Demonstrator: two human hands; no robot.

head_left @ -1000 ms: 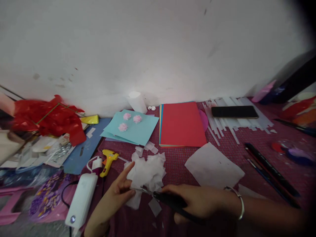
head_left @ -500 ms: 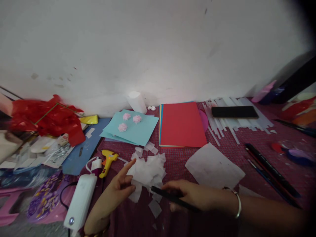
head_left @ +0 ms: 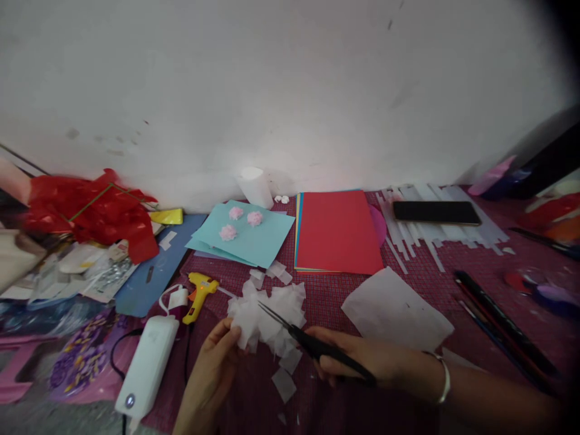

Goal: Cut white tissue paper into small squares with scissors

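My left hand (head_left: 216, 356) pinches a small stack of thin white paper pieces (head_left: 247, 323) between thumb and fingers. My right hand (head_left: 347, 356) is closed round the black handles of a pair of scissors (head_left: 312, 343). The blades point up and left, slightly parted, over a loose heap of white paper squares (head_left: 290, 308). It is unclear whether they touch the heap. A larger white sheet (head_left: 394, 308) lies to the right of the heap.
Left of the heap are a yellow glue gun (head_left: 199, 293) and a white power bank (head_left: 147, 365). Behind lie light blue sheets (head_left: 267, 235) bearing pink paper flowers (head_left: 228, 232), a red sheet stack (head_left: 338, 232), and a phone (head_left: 435, 212) on white strips. Pens (head_left: 502, 326) lie right.
My left hand, earlier pointing with its index finger, has closed on some white paper pieces. The scissors have turned so their blades show, pointing up and left over the heap.
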